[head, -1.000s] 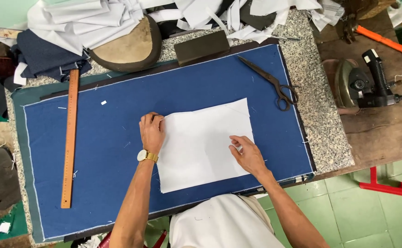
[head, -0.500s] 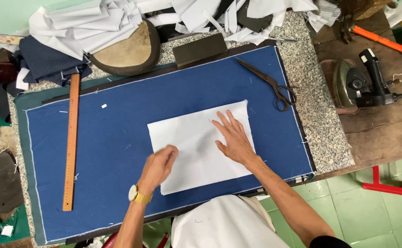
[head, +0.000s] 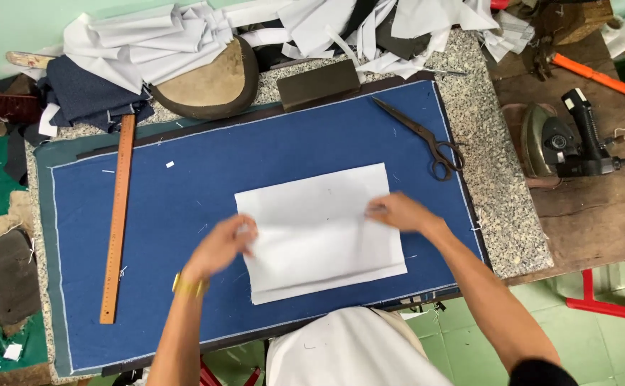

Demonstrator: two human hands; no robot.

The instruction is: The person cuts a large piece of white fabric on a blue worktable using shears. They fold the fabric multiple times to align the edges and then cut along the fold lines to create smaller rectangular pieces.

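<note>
- White fabric panel (head: 320, 232) lies flat at the centre of a blue cutting cloth (head: 184, 214).
- Left hand (head: 223, 246), motion-blurred, touches the panel's 9 o'clock edge; its grip cannot be told.
- Right hand (head: 398, 212) rests loosely open at the panel's 3 o'clock edge.
- Wooden ruler (head: 118, 221) lies at 9 o'clock, tailor's shears (head: 420, 136) at 1 o'clock.

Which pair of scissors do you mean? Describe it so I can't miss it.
Start from the blue cloth covering the table. The scissors lie at its far right corner, beyond the white fabric piece. They are the only long dark metal tool there, blades pointing left.
</note>
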